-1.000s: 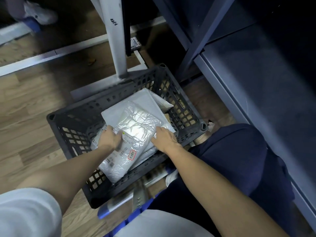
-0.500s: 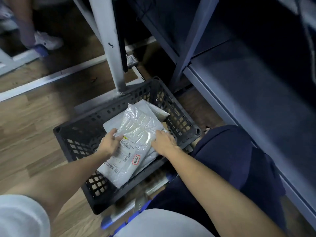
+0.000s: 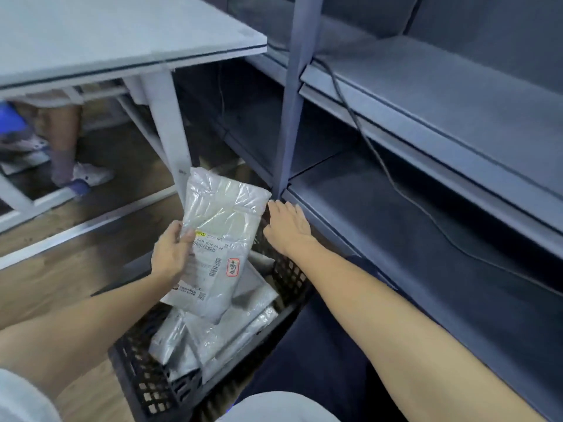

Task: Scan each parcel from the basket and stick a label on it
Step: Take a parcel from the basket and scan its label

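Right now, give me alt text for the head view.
The left hand grips a clear-wrapped parcel lifted above a black basket of more parcels. The right hand reaches out open beside it, near grey shelving.

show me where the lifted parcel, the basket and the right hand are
lifted parcel (image 3: pixel 220 239), head view, on its printed shipping label.
basket (image 3: pixel 152 388), head view, on its near lattice wall.
right hand (image 3: pixel 288 227), head view, on the back of the hand.
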{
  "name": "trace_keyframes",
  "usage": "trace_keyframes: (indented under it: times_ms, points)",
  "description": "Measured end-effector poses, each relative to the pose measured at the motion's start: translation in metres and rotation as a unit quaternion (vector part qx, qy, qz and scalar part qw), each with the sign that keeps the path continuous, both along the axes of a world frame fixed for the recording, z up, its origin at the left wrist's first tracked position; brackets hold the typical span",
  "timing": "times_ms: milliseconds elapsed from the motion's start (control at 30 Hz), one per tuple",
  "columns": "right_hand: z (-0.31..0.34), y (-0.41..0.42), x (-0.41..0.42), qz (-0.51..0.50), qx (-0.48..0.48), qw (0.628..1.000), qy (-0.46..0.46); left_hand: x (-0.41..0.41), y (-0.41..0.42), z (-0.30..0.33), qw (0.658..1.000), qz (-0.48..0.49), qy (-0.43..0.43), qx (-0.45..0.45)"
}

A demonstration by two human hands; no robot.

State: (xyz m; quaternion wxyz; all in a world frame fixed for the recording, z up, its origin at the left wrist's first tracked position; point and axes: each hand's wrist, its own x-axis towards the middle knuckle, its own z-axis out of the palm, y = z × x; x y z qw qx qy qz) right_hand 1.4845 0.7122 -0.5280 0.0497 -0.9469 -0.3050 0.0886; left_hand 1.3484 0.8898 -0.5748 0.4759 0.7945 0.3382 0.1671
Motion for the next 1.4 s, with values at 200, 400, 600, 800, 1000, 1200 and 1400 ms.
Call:
trace_keyframes:
  times_ms: [200, 400, 600, 800, 1000, 1200, 1400]
  points:
    - [0.101, -0.019, 0.027, 0.0, 0.019, 0.989, -0.146, 0.026, -0.011, 0.081, 0.991, 0.006, -0.126, 0.049]
    - [0.187, -0.064, 0.047, -0.033, 0.015, 0.968, -0.248, 0.059, -0.036, 0.153, 0.978, -0.016, -0.196, 0.07]
    - [0.24, -0.124, 0.066, -0.1, -0.013, 0.956, -0.276, 0.107, -0.078, 0.216, 0.958, -0.054, -0.28, 0.03]
    - [0.267, -0.204, 0.074, -0.197, -0.026, 0.936, -0.292, 0.164, -0.155, 0.275, 0.917, -0.137, -0.374, -0.021]
    - [0.281, -0.296, 0.062, -0.303, -0.042, 0.904, -0.298, 0.202, -0.238, 0.313, 0.889, -0.222, -0.398, -0.043]
    - [0.287, -0.376, 0.032, -0.392, -0.049, 0.867, -0.303, 0.215, -0.314, 0.337, 0.867, -0.278, -0.396, -0.119]
    - [0.287, -0.428, 0.004, -0.443, -0.051, 0.841, -0.306, 0.215, -0.369, 0.339, 0.866, -0.321, -0.363, -0.125]
